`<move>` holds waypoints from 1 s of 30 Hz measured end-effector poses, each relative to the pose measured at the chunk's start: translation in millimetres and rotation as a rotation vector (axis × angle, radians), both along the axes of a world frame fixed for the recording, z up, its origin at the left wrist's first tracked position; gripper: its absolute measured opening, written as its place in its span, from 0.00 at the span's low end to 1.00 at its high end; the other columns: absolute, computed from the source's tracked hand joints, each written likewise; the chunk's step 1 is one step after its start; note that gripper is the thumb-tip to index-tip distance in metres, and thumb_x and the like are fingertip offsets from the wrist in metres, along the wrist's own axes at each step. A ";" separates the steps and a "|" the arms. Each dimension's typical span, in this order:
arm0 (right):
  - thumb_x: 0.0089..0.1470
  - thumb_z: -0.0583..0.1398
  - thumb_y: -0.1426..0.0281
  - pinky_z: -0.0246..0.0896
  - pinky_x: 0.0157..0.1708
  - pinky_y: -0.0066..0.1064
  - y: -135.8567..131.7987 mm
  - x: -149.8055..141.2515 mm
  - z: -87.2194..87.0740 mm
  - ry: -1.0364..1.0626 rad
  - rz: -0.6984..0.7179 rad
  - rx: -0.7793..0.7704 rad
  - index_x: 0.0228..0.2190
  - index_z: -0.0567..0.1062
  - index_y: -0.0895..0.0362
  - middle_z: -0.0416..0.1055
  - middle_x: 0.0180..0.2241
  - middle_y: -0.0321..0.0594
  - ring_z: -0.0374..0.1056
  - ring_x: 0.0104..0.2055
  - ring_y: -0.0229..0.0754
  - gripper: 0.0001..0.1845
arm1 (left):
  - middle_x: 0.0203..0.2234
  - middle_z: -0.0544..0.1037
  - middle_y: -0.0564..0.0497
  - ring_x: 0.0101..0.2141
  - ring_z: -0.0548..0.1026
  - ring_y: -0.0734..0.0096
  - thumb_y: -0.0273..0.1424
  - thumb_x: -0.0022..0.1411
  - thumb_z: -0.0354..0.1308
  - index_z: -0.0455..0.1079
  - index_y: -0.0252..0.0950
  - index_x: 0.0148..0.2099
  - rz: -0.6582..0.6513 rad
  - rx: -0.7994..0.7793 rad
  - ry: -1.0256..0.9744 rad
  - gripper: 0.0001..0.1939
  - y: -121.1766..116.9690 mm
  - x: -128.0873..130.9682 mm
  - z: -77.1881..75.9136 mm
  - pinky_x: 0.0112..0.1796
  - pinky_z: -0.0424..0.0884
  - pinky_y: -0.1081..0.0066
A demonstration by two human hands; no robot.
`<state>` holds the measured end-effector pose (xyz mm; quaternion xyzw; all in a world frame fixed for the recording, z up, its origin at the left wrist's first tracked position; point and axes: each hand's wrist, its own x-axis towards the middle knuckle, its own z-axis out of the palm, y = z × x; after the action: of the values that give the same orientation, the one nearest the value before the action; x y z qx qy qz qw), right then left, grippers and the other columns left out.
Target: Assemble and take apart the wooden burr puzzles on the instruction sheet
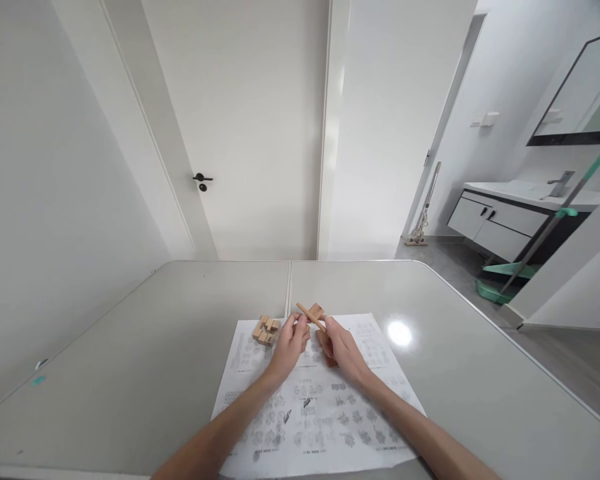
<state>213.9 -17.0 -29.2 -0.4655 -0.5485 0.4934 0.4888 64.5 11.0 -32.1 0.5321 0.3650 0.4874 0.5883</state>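
Observation:
A thin wooden stick (310, 316) slants between my hands above a printed sheet. My right hand (345, 348) is closed on the stick's lower end. My left hand (290, 348) has curled fingers close to the stick; what they hold, if anything, is hidden. Just beyond the stick, a flat wooden piece (317, 310) shows between the hands. Under my right hand's fingers is a darker wooden piece (325, 347), partly covered. Left of my left hand, a small cluster of interlocked wooden blocks (266, 331) sits at the sheet's far left corner.
The white printed sheet (305, 447), covered with assembly drawings, lies on a grey table (145, 373) with a seam across it. A white door (260, 133) stands behind the table. At right are a sink cabinet (500, 217), a mop (427, 207) and a green dustpan (495, 292).

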 end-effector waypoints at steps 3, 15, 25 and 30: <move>0.66 0.48 0.49 0.49 0.28 0.32 0.8 4.1 -1.6 -0.378 -0.171 0.178 0.30 0.69 0.51 0.66 0.20 0.34 0.62 0.24 0.44 0.23 | 0.19 0.53 0.63 0.16 0.48 0.83 0.52 0.65 0.55 0.60 0.38 0.36 0.045 -0.037 -0.064 0.21 1.9 -4.0 2.0 0.18 0.46 0.78; 0.59 0.58 0.61 0.43 0.27 0.30 6.5 10.2 -20.8 -1.047 -0.110 0.228 0.37 0.70 0.55 0.75 0.33 0.43 0.70 0.33 0.46 0.10 | 0.24 0.64 0.58 0.20 0.60 0.82 0.49 0.64 0.59 0.64 0.36 0.39 0.017 -0.147 -0.257 0.20 4.3 -12.0 5.3 0.21 0.56 0.78; 0.60 0.55 0.62 0.43 0.25 0.30 15.3 11.2 -21.5 -0.682 -0.108 0.164 0.21 0.62 0.54 0.64 0.21 0.34 0.55 0.23 0.37 0.17 | 0.31 0.74 0.51 0.27 0.71 0.75 0.42 0.59 0.67 0.71 0.34 0.39 0.007 -0.190 -0.315 0.17 1.9 -10.8 11.8 0.29 0.66 0.73; 0.55 0.61 0.50 0.44 0.23 0.29 27.0 21.9 -17.3 -0.018 -0.199 -0.023 0.25 0.68 0.55 0.61 0.21 0.32 0.52 0.22 0.36 0.22 | 0.32 0.73 0.52 0.30 0.72 0.75 0.38 0.58 0.69 0.75 0.34 0.38 0.057 -0.234 -0.362 0.13 5.5 -12.2 8.5 0.30 0.67 0.74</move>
<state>235.8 10.0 -46.5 -0.5276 -0.4984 0.4445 0.5250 52.3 16.5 -23.6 0.3537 0.3224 0.5459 0.6878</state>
